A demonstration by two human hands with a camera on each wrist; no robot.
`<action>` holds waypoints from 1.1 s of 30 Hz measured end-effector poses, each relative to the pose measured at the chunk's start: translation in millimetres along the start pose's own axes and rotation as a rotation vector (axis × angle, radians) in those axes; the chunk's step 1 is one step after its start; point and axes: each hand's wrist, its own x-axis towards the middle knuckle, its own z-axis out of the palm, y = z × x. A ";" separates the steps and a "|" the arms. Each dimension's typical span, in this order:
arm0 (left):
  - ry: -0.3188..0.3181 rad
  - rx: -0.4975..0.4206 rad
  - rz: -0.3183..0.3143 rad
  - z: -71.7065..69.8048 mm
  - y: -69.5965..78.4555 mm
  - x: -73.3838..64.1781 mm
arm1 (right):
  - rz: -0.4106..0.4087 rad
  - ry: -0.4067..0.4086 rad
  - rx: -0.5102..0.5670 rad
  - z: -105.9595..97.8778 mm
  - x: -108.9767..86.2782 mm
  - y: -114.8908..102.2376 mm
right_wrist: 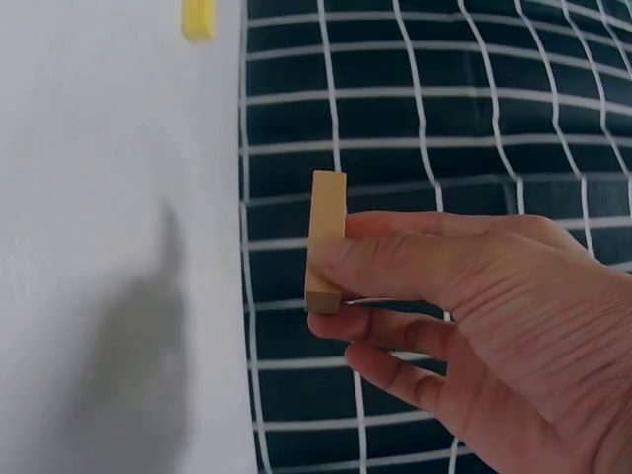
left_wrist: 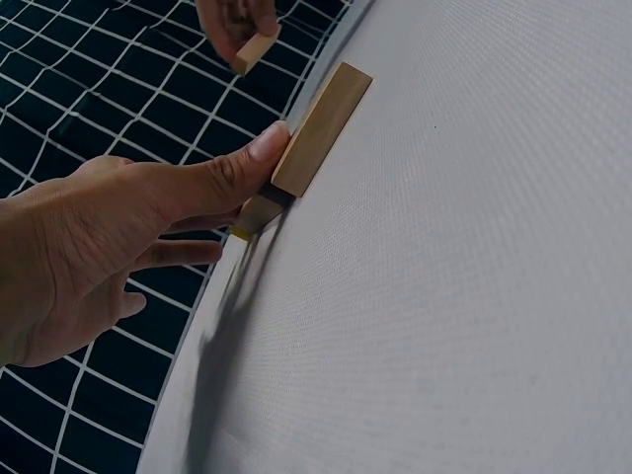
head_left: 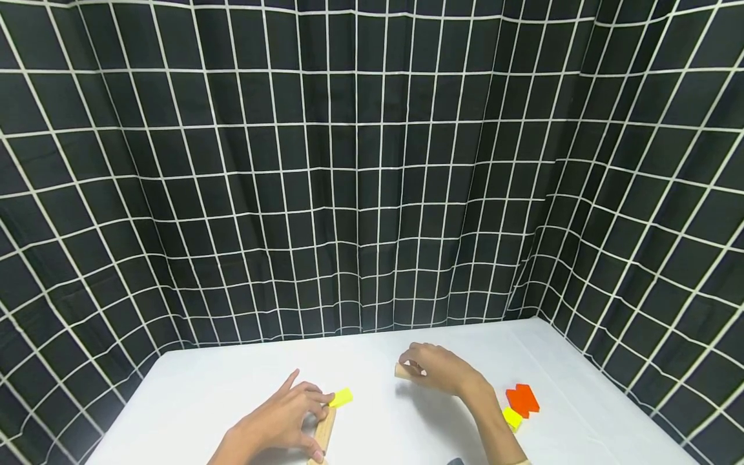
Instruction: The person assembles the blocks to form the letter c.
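Note:
My left hand [head_left: 285, 416] spans a wooden block [head_left: 325, 431] on the white table, thumb at its near end and fingers at its far end. A yellow block [head_left: 341, 397] lies by those fingertips. Seen from the left wrist, another light wooden block [left_wrist: 324, 128] lies end to end with the one in the grip, right by the thumb. Farther right, my right hand [head_left: 438, 368] pinches a small wooden block [right_wrist: 327, 197] between thumb and fingers. That block is held over the table, and a shadow falls below the hand.
To the right of the right forearm, several orange pieces [head_left: 523, 399] lie together with a yellow piece [head_left: 513, 418]. Part of a dark grey object [head_left: 456, 462] shows at the bottom edge. Behind the white table [head_left: 593, 387] hangs a black curtain [head_left: 372, 194] with a white grid.

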 end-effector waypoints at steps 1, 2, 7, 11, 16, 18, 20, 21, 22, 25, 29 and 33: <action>0.001 0.003 0.001 -0.5 -0.2 0.4 | -0.007 -0.001 0.002 1.6 2.8 -2.9; 0.001 0.005 0.002 -1.1 -0.4 0.8 | -0.022 0.002 -0.004 3.3 5.3 -5.2; -0.009 -0.003 -0.008 -1.3 -0.2 0.7 | -0.075 -0.004 -0.034 16.7 17.3 -18.7; -0.022 -0.018 -0.023 -1.4 0.9 0.5 | -0.068 -0.029 -0.059 29.6 25.4 -29.8; -0.024 -0.006 -0.023 -1.9 2.3 0.6 | -0.033 -0.064 -0.083 43.9 31.6 -39.2; -0.027 0.003 -0.022 -1.9 2.7 0.5 | -0.019 -0.082 -0.095 48.5 32.9 -41.3; -0.028 0.007 -0.022 -2.0 2.7 0.9 | -0.005 -0.099 -0.103 51.7 33.5 -42.1; -0.028 0.008 -0.022 -1.9 2.6 1.1 | 0.003 -0.110 -0.107 52.5 33.3 -42.4; -0.028 0.010 -0.020 -1.7 2.3 1.2 | 0.010 -0.118 -0.109 52.8 32.9 -42.3; -0.018 0.019 -0.012 -1.3 1.5 1.5 | 0.009 -0.126 -0.110 50.6 31.7 -41.5; -0.011 0.021 -0.007 -1.6 0.8 1.3 | -0.013 -0.164 -0.115 43.9 30.9 -42.7; -0.020 0.010 -0.023 -3.5 1.4 1.4 | 0.010 -0.220 -0.129 41.9 31.4 -47.8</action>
